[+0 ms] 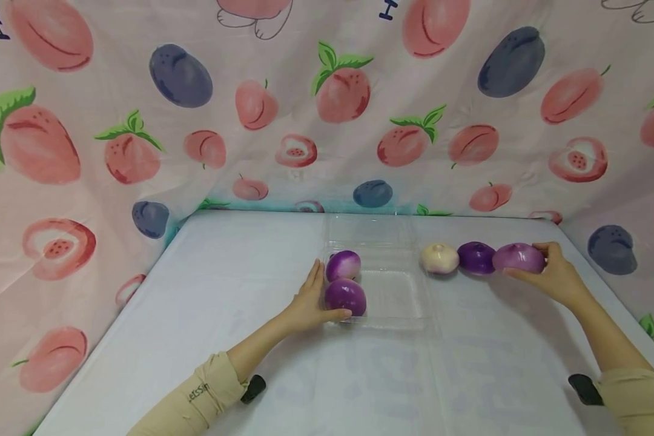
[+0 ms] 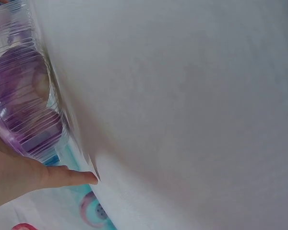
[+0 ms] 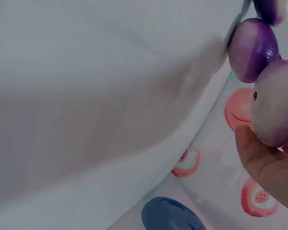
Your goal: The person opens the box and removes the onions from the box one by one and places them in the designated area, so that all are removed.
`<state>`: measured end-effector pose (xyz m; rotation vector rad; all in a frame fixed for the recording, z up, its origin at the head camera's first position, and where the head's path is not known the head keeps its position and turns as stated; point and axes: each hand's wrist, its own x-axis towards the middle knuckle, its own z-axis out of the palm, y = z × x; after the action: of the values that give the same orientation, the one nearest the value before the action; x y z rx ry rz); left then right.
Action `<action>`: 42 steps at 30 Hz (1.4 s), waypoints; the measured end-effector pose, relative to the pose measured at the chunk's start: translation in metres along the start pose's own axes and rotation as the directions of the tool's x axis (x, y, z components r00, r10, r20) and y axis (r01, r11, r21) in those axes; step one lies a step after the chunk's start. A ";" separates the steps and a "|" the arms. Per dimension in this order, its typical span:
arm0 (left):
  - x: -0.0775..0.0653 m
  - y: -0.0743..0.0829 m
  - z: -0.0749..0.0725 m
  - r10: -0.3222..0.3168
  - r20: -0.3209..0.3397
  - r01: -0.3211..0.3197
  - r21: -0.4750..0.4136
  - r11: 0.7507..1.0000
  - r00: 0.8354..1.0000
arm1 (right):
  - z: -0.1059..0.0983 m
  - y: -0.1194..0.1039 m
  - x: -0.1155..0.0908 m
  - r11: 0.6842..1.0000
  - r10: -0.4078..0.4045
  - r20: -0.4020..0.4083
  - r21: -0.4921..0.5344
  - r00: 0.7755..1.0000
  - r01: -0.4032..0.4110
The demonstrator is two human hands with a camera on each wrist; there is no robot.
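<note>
A clear plastic container [image 1: 395,324] stands open on the table, its lid [image 1: 367,229] folded back. Two purple onions, the farther one [image 1: 343,266] and the nearer one [image 1: 346,297], sit along its left side. My left hand [image 1: 305,306] rests against the container's left wall, fingers straight, thumb across the near corner; in the left wrist view, onions [image 2: 19,86] show through the ribbed wall. My right hand [image 1: 558,275] grips a light purple onion [image 1: 518,258] between thumb and fingers. Left of that onion are a dark purple onion [image 1: 476,258] and a whitish onion [image 1: 439,259], in a row.
A white cloth [image 1: 240,254] covers the table. Fruit-printed curtains [image 1: 294,79] hang behind it and at both sides. A black object lies beside each sleeve, one near the left [image 1: 253,389] and one near the right [image 1: 585,389].
</note>
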<state>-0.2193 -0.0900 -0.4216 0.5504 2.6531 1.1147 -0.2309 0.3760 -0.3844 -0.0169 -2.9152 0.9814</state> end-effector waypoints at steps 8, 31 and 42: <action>0.001 0.001 -0.001 0.022 0.003 -0.022 -0.018 1.000 1.000 | -0.005 0.006 0.009 0.996 0.083 0.029 0.019 0.996 -0.084; 0.002 0.001 0.000 0.011 -0.011 -0.011 -0.011 1.000 1.000 | 0.007 0.022 0.034 0.974 0.177 -0.008 0.143 0.984 -0.174; 0.003 0.001 0.006 -0.045 -0.023 0.044 -0.030 0.999 0.999 | 0.016 0.036 0.041 0.962 0.229 0.035 0.145 0.973 -0.232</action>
<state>-0.2197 -0.0843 -0.4252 0.4737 2.6504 1.1523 -0.2727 0.3968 -0.4164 -0.3500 -2.8951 1.2356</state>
